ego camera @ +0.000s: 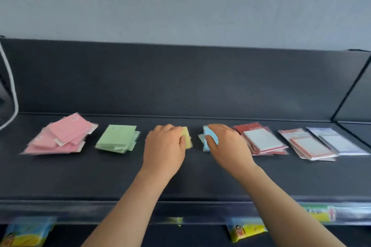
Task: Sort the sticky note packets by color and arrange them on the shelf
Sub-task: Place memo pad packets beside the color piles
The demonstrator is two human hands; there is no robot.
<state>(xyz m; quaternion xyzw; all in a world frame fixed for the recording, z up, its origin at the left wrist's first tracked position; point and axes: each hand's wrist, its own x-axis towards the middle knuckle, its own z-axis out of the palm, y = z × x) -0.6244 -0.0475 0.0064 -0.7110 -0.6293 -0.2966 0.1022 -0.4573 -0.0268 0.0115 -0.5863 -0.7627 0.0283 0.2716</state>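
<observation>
- Seven groups of plastic-wrapped packets lie in one row along the dark grey shelf (180, 176), each apart from its neighbour.
- From the person's left, the row runs: a loose heap of pink sticky note packets (60, 136), a stack of green sticky note packets (118, 138), the yellow sticky note packets (187, 138), the light blue sticky note packets (210, 136), the red-backed white pad packets (259, 138), the red-bordered pad packets (309, 146) and the lilac pad packets (339, 142).
- The left hand (164, 146) lies over the yellow stack. Its fingers are curled across the top and the thumb presses the near right edge, so only a strip of yellow shows.
- The right hand (226, 144) holds the blue stack, with the thumb on its upper face and the fingers curled round its right side.
- Judgement: sorting by colour appears complete. The step in hand is squaring up the two middle stacks.
- The next move calls for aligned edges and an even gap between yellow and blue. After that, the pink heap, fanned and askew, needs tidying most.
- Motion blur hides the finer detail of the fingertips.
</observation>
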